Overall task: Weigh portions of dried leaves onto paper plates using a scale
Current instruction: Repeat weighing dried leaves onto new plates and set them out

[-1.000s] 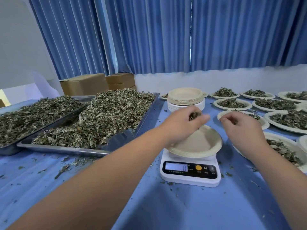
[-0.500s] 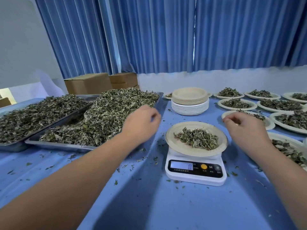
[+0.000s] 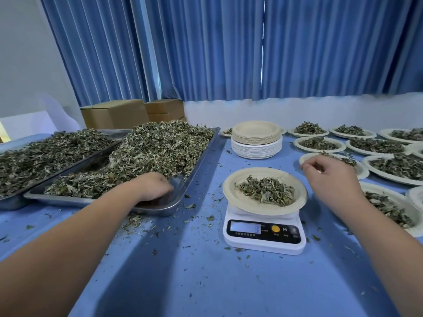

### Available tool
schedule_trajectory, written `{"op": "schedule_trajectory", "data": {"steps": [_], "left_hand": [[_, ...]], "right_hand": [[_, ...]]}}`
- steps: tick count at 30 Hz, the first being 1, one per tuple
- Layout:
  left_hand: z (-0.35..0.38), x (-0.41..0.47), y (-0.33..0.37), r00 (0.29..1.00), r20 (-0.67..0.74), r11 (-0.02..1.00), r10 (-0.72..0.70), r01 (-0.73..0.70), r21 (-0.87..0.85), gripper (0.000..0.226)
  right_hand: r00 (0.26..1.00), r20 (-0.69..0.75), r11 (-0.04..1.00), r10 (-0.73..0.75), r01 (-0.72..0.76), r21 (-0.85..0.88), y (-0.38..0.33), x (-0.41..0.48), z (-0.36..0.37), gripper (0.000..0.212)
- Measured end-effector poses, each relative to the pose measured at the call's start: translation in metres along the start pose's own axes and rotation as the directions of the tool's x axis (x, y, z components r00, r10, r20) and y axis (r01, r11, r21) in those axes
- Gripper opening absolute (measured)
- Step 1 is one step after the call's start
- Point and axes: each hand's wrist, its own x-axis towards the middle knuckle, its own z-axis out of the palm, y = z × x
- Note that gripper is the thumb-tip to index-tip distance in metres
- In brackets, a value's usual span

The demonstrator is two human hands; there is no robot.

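The fingers (image 3: 166, 190) of the left hand (image 3: 154, 187) are bent downward into the near right corner of the metal tray (image 3: 160, 211), at the foot of the heap of dried leaves (image 3: 160, 152). The view is blurred there, so I cannot tell if they grasp any leaves. The heap rises just behind and to the left of these fingers. The paper plate (image 3: 239, 203), carrying a small portion (image 3: 266, 191), sits on the scale (image 3: 263, 247) to the right of this hand, across a strip of blue worktop (image 3: 206, 271). The right hand (image 3: 332, 179) hovers just beside the plate's right rim, its fingers loosely curled and holding nothing. So the left hand is nearer to the leaves and the right one nearer to the plate. I judge that any handful must travel rightward.
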Motion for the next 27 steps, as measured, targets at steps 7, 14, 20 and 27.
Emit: {"op": "schedule_trajectory", "data": {"steps": [7,14,20,27], "left_hand": [[-0.006,-0.011,0.004,0.927,-0.318,0.884,-0.2,0.31,0.35,0.048],[0.001,-0.004,-0.009,0.993,-0.019,0.98,-0.115,0.116,0.163,0.063],[0.003,0.003,-0.009,0.957,-0.273,0.989,-0.092,0.121,0.09,0.059],[0.008,0.017,-0.018,0.965,-0.252,0.992,-0.067,0.091,0.082,0.063]], "right_hand": [[1.0,-0.002,1.0,-0.005,0.005,0.011,0.002,0.001,0.001,0.016],[1.0,0.0,1.0,-0.017,0.017,0.01,0.004,0.003,0.002,0.017],[1.0,0.001,1.0,-0.018,0.018,0.015,0.006,0.004,0.002,0.018],[1.0,-0.004,0.999,-0.016,0.016,0.046,0.007,0.004,0.002,0.019]]}}
